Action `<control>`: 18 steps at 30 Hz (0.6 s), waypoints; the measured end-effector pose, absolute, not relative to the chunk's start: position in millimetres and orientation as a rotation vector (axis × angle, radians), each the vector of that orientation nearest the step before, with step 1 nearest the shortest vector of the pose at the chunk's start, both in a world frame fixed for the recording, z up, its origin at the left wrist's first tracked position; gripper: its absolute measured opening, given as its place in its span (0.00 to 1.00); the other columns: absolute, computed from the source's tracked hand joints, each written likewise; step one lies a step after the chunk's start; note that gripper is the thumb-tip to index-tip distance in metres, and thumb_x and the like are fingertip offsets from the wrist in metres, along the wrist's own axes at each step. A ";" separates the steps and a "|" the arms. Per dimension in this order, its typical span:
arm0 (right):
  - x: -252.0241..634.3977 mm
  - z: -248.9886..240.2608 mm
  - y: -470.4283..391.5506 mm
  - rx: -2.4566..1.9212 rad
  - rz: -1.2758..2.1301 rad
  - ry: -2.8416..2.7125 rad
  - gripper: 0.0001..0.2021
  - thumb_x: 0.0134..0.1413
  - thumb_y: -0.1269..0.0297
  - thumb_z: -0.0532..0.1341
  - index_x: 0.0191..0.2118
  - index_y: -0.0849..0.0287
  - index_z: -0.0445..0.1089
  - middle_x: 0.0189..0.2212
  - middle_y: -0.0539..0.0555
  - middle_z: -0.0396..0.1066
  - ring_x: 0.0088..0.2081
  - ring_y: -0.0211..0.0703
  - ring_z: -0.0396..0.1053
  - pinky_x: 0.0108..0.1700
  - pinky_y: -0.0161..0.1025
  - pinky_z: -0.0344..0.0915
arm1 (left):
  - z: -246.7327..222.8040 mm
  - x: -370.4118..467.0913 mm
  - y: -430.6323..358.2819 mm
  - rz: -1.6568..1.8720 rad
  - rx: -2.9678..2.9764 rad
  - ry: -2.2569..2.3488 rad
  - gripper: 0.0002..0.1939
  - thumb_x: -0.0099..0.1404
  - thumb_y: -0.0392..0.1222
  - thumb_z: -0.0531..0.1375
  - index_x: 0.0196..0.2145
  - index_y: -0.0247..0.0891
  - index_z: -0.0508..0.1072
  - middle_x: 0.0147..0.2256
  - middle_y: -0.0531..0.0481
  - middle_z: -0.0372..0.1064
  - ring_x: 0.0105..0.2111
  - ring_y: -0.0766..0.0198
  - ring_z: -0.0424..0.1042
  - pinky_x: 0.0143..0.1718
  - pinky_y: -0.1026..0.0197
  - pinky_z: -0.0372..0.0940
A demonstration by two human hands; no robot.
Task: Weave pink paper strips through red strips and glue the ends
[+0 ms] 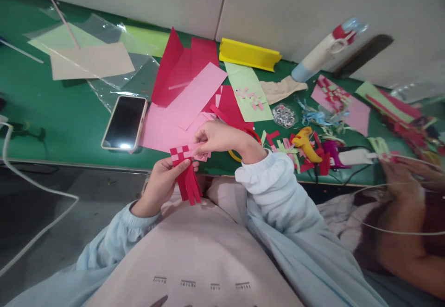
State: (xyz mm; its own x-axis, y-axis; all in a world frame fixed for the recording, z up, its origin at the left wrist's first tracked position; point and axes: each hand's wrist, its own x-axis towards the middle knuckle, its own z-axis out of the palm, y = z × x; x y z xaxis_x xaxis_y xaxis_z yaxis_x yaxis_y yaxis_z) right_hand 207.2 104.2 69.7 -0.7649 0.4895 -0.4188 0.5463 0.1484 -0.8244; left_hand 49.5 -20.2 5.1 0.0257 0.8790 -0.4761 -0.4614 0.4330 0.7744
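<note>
Paper weave, red and pink, is held over the table's near edge. Left grip pinches its red strips; right grip pinches its pink end. Push rows snug and pull softly.

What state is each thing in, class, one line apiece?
Woven paper: partly woven, red strips loose
Left hand: closed on it
Right hand: pinching its edge
Phone: face up, screen dark
Scissors: partly covered, open or shut unclear
Yellow piece: folded
Red sheet: creased, partly raised
</note>
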 end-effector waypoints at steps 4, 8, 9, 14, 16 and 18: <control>208.2 69.4 104.2 1.054 -1.722 2.346 0.07 0.49 0.71 0.63 0.22 0.62 0.68 0.19 0.48 0.73 0.24 0.34 0.71 0.29 0.31 0.66 | 6.7 49.7 -20.3 1.087 0.473 1.123 0.17 0.47 0.47 0.75 0.30 0.33 0.81 0.29 0.44 0.80 0.28 0.62 0.77 0.31 0.64 0.73; 213.0 66.6 106.5 1.025 -1.664 2.398 0.09 0.49 0.67 0.63 0.22 0.62 0.69 0.19 0.49 0.73 0.25 0.35 0.71 0.30 0.31 0.64 | 8.3 49.3 -19.7 1.082 0.475 1.134 0.17 0.47 0.48 0.75 0.30 0.33 0.81 0.29 0.44 0.79 0.27 0.62 0.77 0.31 0.63 0.73; 214.6 66.1 107.4 1.021 -1.658 2.408 0.09 0.49 0.66 0.63 0.22 0.62 0.70 0.19 0.49 0.73 0.25 0.35 0.71 0.30 0.32 0.64 | 8.3 49.1 -19.4 1.082 0.476 1.136 0.17 0.46 0.48 0.75 0.30 0.33 0.81 0.29 0.44 0.79 0.27 0.62 0.77 0.30 0.63 0.73; 218.0 66.1 109.1 1.046 -1.457 2.492 0.08 0.49 0.63 0.65 0.25 0.62 0.73 0.22 0.51 0.74 0.27 0.37 0.71 0.31 0.33 0.60 | 4.4 47.1 -19.4 1.078 0.517 1.145 0.16 0.48 0.48 0.74 0.30 0.34 0.81 0.29 0.44 0.80 0.28 0.61 0.77 0.31 0.62 0.73; 215.7 66.8 107.1 1.079 -1.342 2.575 0.09 0.47 0.61 0.68 0.31 0.62 0.76 0.26 0.51 0.75 0.29 0.37 0.71 0.32 0.34 0.60 | 1.9 45.9 -20.0 1.066 0.580 1.157 0.15 0.50 0.48 0.74 0.31 0.35 0.81 0.30 0.44 0.80 0.29 0.60 0.78 0.31 0.62 0.73; 212.4 68.2 103.8 1.079 -1.308 2.669 0.12 0.45 0.62 0.70 0.36 0.62 0.77 0.30 0.52 0.76 0.32 0.38 0.71 0.33 0.34 0.60 | 1.1 44.5 -20.2 1.050 0.665 1.173 0.14 0.53 0.48 0.72 0.33 0.36 0.82 0.31 0.45 0.80 0.31 0.59 0.79 0.33 0.62 0.73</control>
State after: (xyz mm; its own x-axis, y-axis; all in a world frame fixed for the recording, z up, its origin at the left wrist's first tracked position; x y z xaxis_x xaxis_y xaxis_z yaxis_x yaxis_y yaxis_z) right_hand 212.4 103.8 68.2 -0.7668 0.5846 -0.2650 0.5676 0.4249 -0.7052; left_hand 44.5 -20.2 1.1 0.0342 0.9125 -0.4077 -0.3050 0.3980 0.8652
